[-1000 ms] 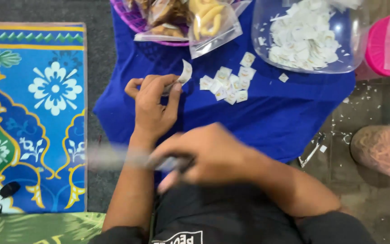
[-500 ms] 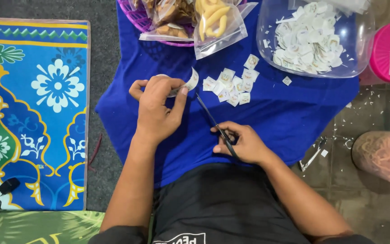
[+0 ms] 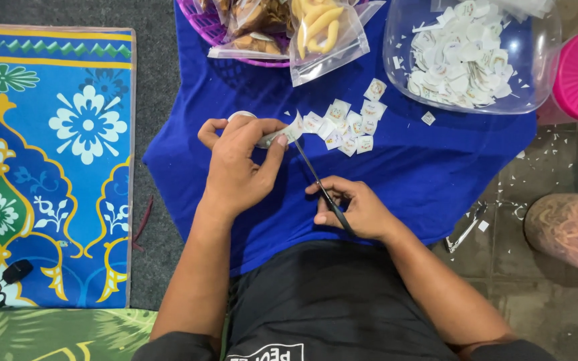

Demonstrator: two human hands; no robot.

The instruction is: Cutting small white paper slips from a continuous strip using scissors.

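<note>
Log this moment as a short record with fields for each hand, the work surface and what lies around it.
left hand: pinches a strip of small white labels
right hand: grip closed on thin dark scissors, tip at the strip
cut labels: loose cluster on the blue cloth
clear bowl: holds a heap of cut white pieces
purple basket: bagged snacks inside
left side: patterned blue mat

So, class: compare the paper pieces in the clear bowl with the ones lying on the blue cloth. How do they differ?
The bowl pieces are many and heaped; the cloth pieces are few and lie flat, spread loosely. The bowl pieces look mostly rounded, the cloth pieces squarish. Both are small white printed paper.
</note>
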